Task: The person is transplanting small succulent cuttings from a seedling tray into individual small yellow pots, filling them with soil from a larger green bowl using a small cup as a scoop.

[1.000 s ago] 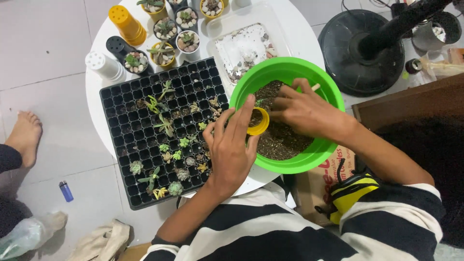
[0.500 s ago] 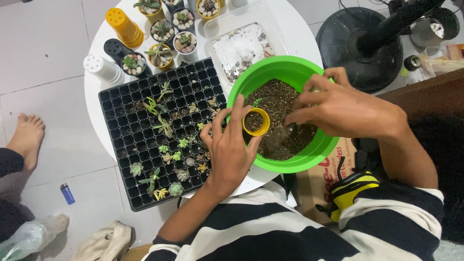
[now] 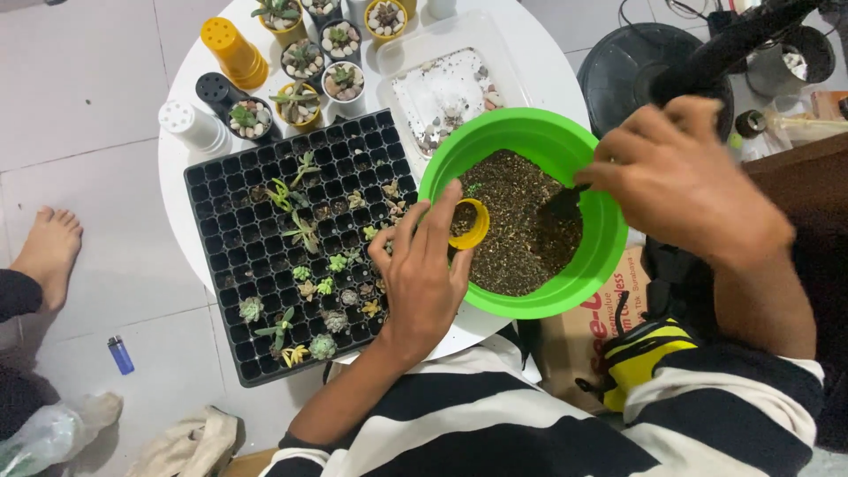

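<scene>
The left hand (image 3: 422,274) grips a small yellow pot (image 3: 468,224), fingers curled round its near-left side, and holds it tilted over the soil (image 3: 521,221) inside the green bowl (image 3: 583,283), just within the bowl's left rim. The right hand (image 3: 685,181) hovers over the bowl's right rim with its fingers bunched together at the soil; a dark clump sits at the fingertips, but whether they pinch soil or a small tool cannot be told from this view.

The bowl rests on the right part of a round white table (image 3: 177,168). Just left of the bowl, touching it, lies a black seedling tray (image 3: 231,265) with small succulents in some of its cells, most of them toward its near half. Beyond the tray, at the far side of the table, stands a cluster of little potted succulents (image 3: 305,62), with an upturned yellow pot (image 3: 231,51), a black one (image 3: 215,88) and a white one (image 3: 193,125) to their left. A clear tray (image 3: 442,93) holding pebbles lies far of the bowl.

On the floor to the left are a bare foot (image 3: 49,252) of another person and a blue lighter (image 3: 120,354). To the far right stands a dark fan base (image 3: 632,66).
</scene>
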